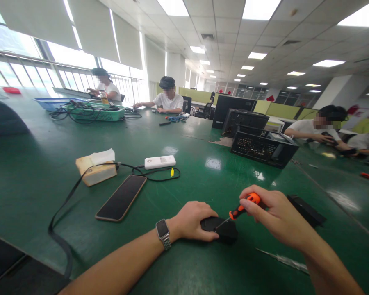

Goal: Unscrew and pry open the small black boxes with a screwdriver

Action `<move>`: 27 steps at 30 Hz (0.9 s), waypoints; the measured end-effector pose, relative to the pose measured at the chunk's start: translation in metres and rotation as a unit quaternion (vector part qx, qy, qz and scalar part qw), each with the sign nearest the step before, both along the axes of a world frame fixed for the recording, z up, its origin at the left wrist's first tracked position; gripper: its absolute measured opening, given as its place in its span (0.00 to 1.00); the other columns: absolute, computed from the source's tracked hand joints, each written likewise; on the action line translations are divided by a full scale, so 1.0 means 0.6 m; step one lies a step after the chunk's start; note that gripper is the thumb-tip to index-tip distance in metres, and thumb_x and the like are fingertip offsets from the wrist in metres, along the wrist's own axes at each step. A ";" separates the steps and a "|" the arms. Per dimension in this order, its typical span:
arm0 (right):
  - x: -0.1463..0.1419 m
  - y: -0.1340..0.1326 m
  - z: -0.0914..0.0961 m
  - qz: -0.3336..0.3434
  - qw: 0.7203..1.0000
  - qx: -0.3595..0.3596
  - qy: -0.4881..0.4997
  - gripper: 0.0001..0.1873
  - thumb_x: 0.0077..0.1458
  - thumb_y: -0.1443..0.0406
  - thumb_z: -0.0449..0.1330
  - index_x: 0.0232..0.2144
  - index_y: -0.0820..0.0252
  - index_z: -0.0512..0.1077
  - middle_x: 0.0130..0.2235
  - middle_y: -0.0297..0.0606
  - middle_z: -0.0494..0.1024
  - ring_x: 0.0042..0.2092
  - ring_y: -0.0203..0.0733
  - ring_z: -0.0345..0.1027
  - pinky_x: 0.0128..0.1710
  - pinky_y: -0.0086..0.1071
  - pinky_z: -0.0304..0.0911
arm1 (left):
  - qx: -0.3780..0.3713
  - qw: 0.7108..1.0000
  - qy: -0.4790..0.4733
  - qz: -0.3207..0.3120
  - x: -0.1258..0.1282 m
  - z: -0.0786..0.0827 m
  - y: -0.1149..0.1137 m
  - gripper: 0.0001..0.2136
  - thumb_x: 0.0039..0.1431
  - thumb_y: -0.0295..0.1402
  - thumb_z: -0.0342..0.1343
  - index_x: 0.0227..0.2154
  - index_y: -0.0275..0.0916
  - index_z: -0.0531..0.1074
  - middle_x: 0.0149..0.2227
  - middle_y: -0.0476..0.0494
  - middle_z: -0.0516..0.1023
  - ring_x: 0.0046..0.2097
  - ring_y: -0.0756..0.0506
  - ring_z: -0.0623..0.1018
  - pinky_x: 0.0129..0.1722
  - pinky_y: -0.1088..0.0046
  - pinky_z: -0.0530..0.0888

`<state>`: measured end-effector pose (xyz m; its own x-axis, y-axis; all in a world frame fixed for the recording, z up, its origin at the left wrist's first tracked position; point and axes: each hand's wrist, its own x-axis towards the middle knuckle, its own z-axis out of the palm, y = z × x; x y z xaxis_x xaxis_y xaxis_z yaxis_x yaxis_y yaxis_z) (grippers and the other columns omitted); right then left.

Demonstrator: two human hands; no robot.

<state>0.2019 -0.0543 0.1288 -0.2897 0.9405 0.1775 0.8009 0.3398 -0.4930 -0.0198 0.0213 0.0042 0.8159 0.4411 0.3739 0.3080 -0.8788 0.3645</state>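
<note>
My left hand, with a watch on its wrist, is closed around one end of a small black device and holds it on the green table. An orange and black screwdriver is gripped by its handle in my right hand. Its thin shaft slants down to the left, and the tip meets the top face of the device beside my left thumb. Whether the tip sits in a screw is too small to tell. Right of my right hand lies a flat black piece.
Left on the table are a phone, a tissue pack, a white power bank and a black cable. A green basket of cables and an opened computer case stand farther back. Several people sit around.
</note>
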 end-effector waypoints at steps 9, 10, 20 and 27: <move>0.002 0.002 0.003 0.006 1.000 0.018 -0.022 0.17 0.62 0.53 0.50 0.33 0.57 0.72 0.23 0.29 0.72 0.25 0.35 0.64 0.26 0.28 0.57 | -0.009 1.000 -0.003 -0.001 0.002 0.001 -0.001 0.21 0.53 0.49 0.58 0.43 0.40 0.74 0.33 0.45 0.78 0.35 0.45 0.76 0.35 0.73 0.69; -0.001 0.001 0.003 0.006 0.999 0.020 -0.027 0.18 0.62 0.53 0.49 0.33 0.56 0.72 0.24 0.30 0.73 0.25 0.35 0.65 0.26 0.28 0.58 | -0.007 1.000 -0.002 0.000 0.002 0.001 -0.001 0.21 0.52 0.49 0.58 0.43 0.40 0.74 0.33 0.46 0.77 0.35 0.45 0.76 0.35 0.73 0.69; 0.001 -0.016 0.009 0.022 0.996 0.073 -0.051 0.16 0.61 0.58 0.52 0.47 0.54 0.72 0.43 0.40 0.79 0.42 0.43 0.74 0.39 0.32 0.69 | 0.001 1.000 -0.001 0.004 0.003 -0.003 0.000 0.21 0.52 0.50 0.58 0.43 0.40 0.74 0.33 0.45 0.78 0.35 0.45 0.77 0.35 0.73 0.69; 0.010 -0.016 0.006 0.007 0.994 0.091 -0.051 0.20 0.60 0.55 0.54 0.53 0.49 0.70 0.44 0.36 0.80 0.40 0.43 0.75 0.39 0.34 0.71 | -0.004 1.000 0.001 0.003 0.002 0.001 0.000 0.21 0.52 0.50 0.58 0.43 0.40 0.75 0.32 0.45 0.78 0.35 0.45 0.77 0.35 0.73 0.69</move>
<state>0.2076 -0.0640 0.1324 -0.3277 0.8912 0.3137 0.8384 0.4274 -0.3382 -0.0186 0.0212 0.0046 0.8137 0.4489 0.3693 0.3141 -0.8741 0.3705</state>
